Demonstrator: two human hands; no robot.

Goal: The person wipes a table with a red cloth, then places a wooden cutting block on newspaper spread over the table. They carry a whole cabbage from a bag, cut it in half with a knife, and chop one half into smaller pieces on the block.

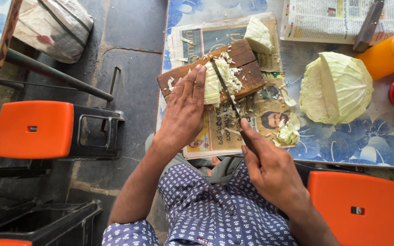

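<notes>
Dark stone floor (133, 27) fills the left of the frame, with orange stools (33, 129) at mid left and bottom right, and a table (356, 141) with a blue flower cover on the right. Nearest the camera, lower middle, the right hand (270, 171) is curled tight around the handle of a knife (228, 93), whose long blade angles up toward the middle of the frame. A bit further up, the left hand (183, 111) lies flat with fingers stretched out and close together, pressing down on a cabbage piece (213, 84) on a wooden cutting board (245, 64). The blade sits right against the cut face, with shreds just beside it. The board rests on newspaper (220, 132). Further out at the right there's a big cabbage chunk (336, 86), then an orange bottle (388, 54) near the top right.
</notes>
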